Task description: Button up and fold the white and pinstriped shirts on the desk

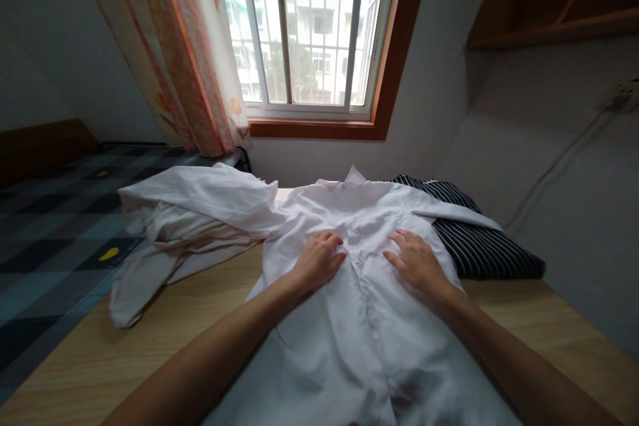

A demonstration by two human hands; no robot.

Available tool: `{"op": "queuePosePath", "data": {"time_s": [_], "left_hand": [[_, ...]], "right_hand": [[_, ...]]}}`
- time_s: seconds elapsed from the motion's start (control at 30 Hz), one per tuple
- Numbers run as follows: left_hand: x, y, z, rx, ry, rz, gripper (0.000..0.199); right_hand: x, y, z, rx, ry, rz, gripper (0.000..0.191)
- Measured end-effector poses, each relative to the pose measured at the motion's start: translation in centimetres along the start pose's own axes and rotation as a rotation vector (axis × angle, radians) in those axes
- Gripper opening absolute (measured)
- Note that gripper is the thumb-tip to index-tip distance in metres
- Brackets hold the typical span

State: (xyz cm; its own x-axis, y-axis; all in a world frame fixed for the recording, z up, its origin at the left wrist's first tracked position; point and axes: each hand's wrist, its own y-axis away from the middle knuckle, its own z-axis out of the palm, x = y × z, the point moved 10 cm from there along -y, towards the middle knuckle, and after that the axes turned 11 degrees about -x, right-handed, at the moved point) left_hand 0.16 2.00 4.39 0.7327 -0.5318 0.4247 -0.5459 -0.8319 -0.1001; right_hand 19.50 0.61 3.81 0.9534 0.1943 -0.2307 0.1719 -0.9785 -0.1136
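Note:
A white button-up shirt (344, 319) lies spread front side up, its collar toward the window and its lower part toward me. My left hand (319, 256) rests on the shirt's chest, left of the button line, with the fingers stretched out. On the other side of the buttons my right hand (414, 259) touches the cloth, its fingers spread. One sleeve reaches left over a crumpled off-white garment (184, 239). The other sleeve lies across a folded black garment with white stripes (489, 249). Wrinkles run through the shirt's front.
Beneath the clothes is a light wooden table (564, 319). A bed with a checked cover (54, 226) stands at the left. Behind are a barred window (309, 33) and an orange patterned curtain (174, 46). A wooden shelf (559, 33) and a cable (554, 166) are on the right wall.

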Motion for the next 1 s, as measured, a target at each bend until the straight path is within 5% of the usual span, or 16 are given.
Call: {"op": "queuePosePath", "data": {"time_s": [0.13,0.4,0.83,1.0], "left_hand": [[-0.7,2.2,1.4,-0.197,-0.225,0.050,0.059],[-2.9,2.5,2.2,-0.330,-0.295,-0.064,0.081],[-4.6,-1.4,1.7,-0.341,-0.298,-0.127,0.078],[-0.6,1.0,-1.0,-0.154,-0.335,-0.014,0.048]], "right_hand": [[2.4,0.1,1.6,-0.136,0.346,0.009,0.053],[3.0,-2.4,3.4,-0.233,0.402,0.037,0.065],[3.0,-8.0,2.5,-0.243,0.427,0.147,0.057],[-1.6,-4.5,-0.4,-0.056,0.338,-0.006,0.036]]}}
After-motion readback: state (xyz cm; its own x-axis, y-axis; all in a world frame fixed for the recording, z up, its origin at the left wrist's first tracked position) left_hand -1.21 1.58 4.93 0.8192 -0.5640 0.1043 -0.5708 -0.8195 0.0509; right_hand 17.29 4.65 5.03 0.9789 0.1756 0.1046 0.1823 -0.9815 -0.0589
